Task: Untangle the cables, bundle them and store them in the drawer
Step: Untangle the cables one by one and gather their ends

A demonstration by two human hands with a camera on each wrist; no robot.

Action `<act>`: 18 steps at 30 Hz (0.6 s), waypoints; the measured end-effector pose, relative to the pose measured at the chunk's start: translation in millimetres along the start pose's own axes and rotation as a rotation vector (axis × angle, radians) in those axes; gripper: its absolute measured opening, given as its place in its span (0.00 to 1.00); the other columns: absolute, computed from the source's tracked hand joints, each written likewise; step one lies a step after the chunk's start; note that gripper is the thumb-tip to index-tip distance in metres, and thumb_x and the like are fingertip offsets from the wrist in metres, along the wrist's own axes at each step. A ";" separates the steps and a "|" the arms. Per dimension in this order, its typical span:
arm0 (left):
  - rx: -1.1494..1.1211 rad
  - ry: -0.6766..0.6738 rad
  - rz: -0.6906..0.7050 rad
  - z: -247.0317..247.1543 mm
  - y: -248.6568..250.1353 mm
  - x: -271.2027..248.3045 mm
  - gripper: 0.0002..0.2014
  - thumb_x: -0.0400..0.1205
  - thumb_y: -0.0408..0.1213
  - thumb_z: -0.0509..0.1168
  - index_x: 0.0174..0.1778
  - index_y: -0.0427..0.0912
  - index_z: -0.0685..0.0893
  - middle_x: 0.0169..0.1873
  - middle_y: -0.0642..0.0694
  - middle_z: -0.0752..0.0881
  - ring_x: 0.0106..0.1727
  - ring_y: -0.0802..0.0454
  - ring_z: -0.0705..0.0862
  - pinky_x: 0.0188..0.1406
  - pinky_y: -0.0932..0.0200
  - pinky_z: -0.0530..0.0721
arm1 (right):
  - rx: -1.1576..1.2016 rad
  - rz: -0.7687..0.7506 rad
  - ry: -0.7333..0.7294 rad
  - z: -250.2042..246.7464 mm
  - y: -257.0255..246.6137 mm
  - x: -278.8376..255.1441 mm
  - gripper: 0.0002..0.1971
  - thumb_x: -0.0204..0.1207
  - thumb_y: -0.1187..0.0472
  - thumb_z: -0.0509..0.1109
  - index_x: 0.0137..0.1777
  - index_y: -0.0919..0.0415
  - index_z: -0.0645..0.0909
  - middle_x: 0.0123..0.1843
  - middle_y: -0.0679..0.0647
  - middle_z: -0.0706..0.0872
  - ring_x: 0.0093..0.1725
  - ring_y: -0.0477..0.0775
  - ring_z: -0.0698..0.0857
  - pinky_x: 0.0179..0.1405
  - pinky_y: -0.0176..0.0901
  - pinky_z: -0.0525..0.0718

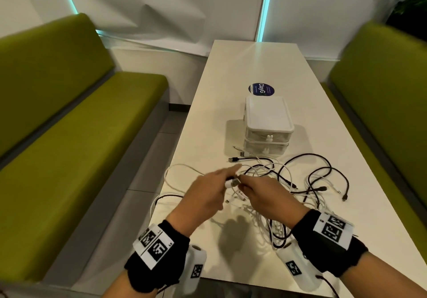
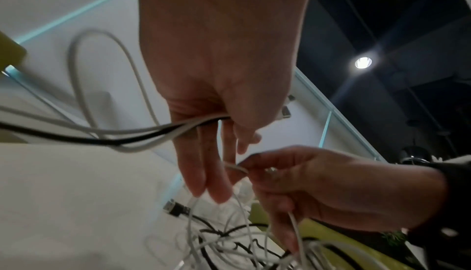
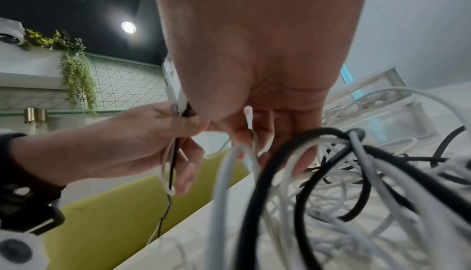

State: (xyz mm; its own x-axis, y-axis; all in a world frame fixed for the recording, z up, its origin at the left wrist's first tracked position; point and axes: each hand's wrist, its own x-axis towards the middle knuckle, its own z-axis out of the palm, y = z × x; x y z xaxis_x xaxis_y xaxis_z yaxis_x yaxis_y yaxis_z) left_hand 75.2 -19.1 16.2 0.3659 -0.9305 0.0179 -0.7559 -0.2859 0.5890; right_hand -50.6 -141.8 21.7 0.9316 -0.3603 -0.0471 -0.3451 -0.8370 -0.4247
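Observation:
A tangle of white and black cables (image 1: 298,182) lies on the white table (image 1: 245,66), in front of a small white two-drawer unit (image 1: 268,122) whose drawers are closed. My left hand (image 1: 215,186) hovers over the near part of the tangle. Its thumb pinches the plug ends (image 1: 232,182) of white and black cables (image 2: 163,131) against its straight fingers (image 2: 203,173). My right hand (image 1: 256,191) sits right beside it, fingers curled, pinching a thin white cable (image 2: 237,167) that runs down into the pile (image 3: 356,203). The two hands almost touch.
A round blue sticker (image 1: 261,89) lies behind the drawer unit. Green benches (image 1: 69,135) (image 1: 392,94) flank the table on both sides. Loose plug ends (image 1: 233,159) rest left of the drawers. Some cable loops hang over the table's left edge (image 1: 161,196).

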 end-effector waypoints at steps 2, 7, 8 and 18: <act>0.132 -0.044 0.004 9.1 1.6 3.0 0.34 0.77 0.22 0.59 0.76 0.58 0.72 0.58 0.50 0.82 0.53 0.42 0.84 0.53 0.44 0.81 | -0.017 -0.011 0.016 0.0 -2.3 -3.1 0.09 0.86 0.58 0.58 0.58 0.53 0.80 0.48 0.55 0.88 0.49 0.60 0.84 0.37 0.44 0.63; 0.214 -0.018 -0.049 9.4 -0.6 3.9 0.14 0.78 0.27 0.55 0.53 0.47 0.80 0.45 0.46 0.86 0.48 0.40 0.83 0.47 0.42 0.80 | 0.073 0.069 0.025 5.0 3.7 -5.7 0.07 0.85 0.54 0.59 0.50 0.53 0.77 0.40 0.50 0.84 0.42 0.56 0.80 0.37 0.46 0.69; 0.198 0.010 -0.045 8.2 1.4 2.3 0.13 0.78 0.27 0.55 0.51 0.46 0.80 0.44 0.46 0.86 0.47 0.40 0.83 0.47 0.42 0.80 | 0.087 0.059 0.009 5.6 5.2 -6.0 0.06 0.85 0.54 0.60 0.48 0.52 0.76 0.38 0.47 0.82 0.40 0.54 0.78 0.37 0.46 0.69; -0.219 0.508 -0.273 -21.1 -18.2 2.1 0.13 0.83 0.24 0.54 0.40 0.42 0.80 0.33 0.54 0.79 0.41 0.48 0.79 0.39 0.54 0.72 | -0.192 0.007 -0.047 8.7 12.3 -16.8 0.07 0.81 0.52 0.60 0.43 0.49 0.68 0.39 0.46 0.76 0.41 0.54 0.74 0.40 0.45 0.65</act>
State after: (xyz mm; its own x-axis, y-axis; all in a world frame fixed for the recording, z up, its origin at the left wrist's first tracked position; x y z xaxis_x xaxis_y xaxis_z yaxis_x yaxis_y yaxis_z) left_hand 101.2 -11.0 22.6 0.7842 -0.5894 0.1939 -0.4888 -0.3945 0.7781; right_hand -69.5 -142.5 9.4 0.9318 -0.3507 -0.0933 -0.3629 -0.8993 -0.2440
